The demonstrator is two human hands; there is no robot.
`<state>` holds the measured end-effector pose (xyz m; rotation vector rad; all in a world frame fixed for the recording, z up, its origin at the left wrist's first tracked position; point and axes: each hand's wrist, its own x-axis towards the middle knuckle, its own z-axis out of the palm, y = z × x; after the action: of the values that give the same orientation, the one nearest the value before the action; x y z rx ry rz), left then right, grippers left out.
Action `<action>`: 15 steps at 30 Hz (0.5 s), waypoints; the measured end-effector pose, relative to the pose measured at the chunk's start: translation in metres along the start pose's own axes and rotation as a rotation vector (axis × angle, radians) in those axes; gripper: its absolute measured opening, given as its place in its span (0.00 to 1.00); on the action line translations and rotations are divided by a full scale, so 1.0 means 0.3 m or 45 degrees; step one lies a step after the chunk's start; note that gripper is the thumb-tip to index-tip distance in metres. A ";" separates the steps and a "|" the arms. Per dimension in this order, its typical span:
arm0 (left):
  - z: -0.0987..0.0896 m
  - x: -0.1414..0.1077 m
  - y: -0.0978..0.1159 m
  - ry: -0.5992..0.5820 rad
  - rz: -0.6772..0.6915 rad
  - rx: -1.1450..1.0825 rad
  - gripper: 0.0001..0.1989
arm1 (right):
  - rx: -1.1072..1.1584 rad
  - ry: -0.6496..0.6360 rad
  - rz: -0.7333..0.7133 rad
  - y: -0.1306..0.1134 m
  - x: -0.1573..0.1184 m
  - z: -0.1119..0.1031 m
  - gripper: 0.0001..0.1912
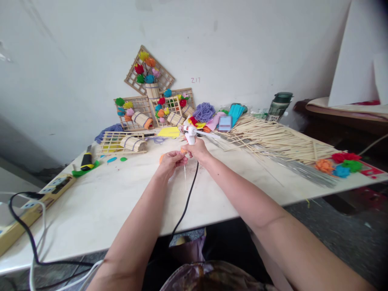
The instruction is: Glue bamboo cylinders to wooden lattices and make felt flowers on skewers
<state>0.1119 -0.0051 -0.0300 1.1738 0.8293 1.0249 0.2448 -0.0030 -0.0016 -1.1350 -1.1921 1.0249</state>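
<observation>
My right hand (pixel 198 148) grips a white glue gun (pixel 191 134) whose black cord (pixel 184 204) runs down off the table's front edge. My left hand (pixel 170 160) pinches a small orange piece (pixel 183 150) on a thin stick (pixel 185 177), held right at the gun's tip. Both hands meet above the middle of the white table (pixel 115 202).
Finished bamboo lattice pieces with paper flowers (pixel 150 81) lean against the wall. A heap of bamboo sticks (pixel 279 139) and metal wires (pixel 300 169) lies to the right, with loose paper flowers (pixel 342 165) beyond. A utility knife (pixel 87 158) and power strip (pixel 51 186) sit at left.
</observation>
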 end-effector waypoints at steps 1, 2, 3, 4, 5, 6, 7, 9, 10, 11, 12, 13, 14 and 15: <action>0.000 0.000 0.000 -0.004 0.000 0.002 0.15 | 0.030 -0.002 0.013 -0.002 -0.001 0.000 0.21; 0.000 -0.001 0.000 -0.008 0.001 0.004 0.15 | 0.048 -0.001 0.022 -0.003 -0.002 0.000 0.21; 0.000 -0.001 -0.001 -0.011 0.000 0.005 0.15 | 0.055 0.003 0.025 -0.003 -0.002 0.001 0.21; 0.001 -0.001 -0.002 -0.013 0.001 0.006 0.15 | 0.057 0.009 0.024 -0.002 -0.001 0.001 0.21; 0.001 0.000 -0.002 -0.013 0.000 0.006 0.15 | 0.055 0.015 0.018 0.000 0.000 0.002 0.21; 0.001 0.000 -0.003 -0.012 -0.001 0.006 0.15 | 0.050 0.024 0.007 0.002 0.002 0.003 0.21; 0.002 0.001 -0.004 -0.009 -0.001 0.005 0.16 | 0.044 0.034 -0.005 0.003 0.004 0.004 0.22; 0.003 0.002 -0.004 -0.008 0.001 0.002 0.16 | 0.027 0.061 -0.028 0.007 0.009 0.005 0.22; 0.003 0.002 -0.005 -0.009 0.003 0.000 0.16 | 0.016 0.077 -0.038 0.008 0.010 0.006 0.22; 0.003 0.003 -0.004 -0.011 0.006 -0.001 0.16 | 0.006 0.090 -0.045 0.008 0.012 0.006 0.22; 0.004 0.002 -0.004 -0.014 0.009 0.000 0.17 | -0.004 0.098 -0.047 0.008 0.013 0.006 0.23; 0.004 0.002 -0.004 -0.015 0.011 0.000 0.16 | -0.012 0.101 -0.044 0.008 0.014 0.006 0.23; 0.004 0.001 -0.003 -0.015 0.012 0.000 0.16 | -0.016 0.099 -0.039 0.008 0.014 0.006 0.23; 0.004 0.001 -0.002 -0.014 0.013 0.000 0.16 | -0.016 0.096 -0.033 0.008 0.014 0.006 0.23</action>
<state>0.1133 -0.0054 -0.0304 1.1837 0.8152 1.0256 0.2435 0.0017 -0.0033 -1.1553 -1.1517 0.9479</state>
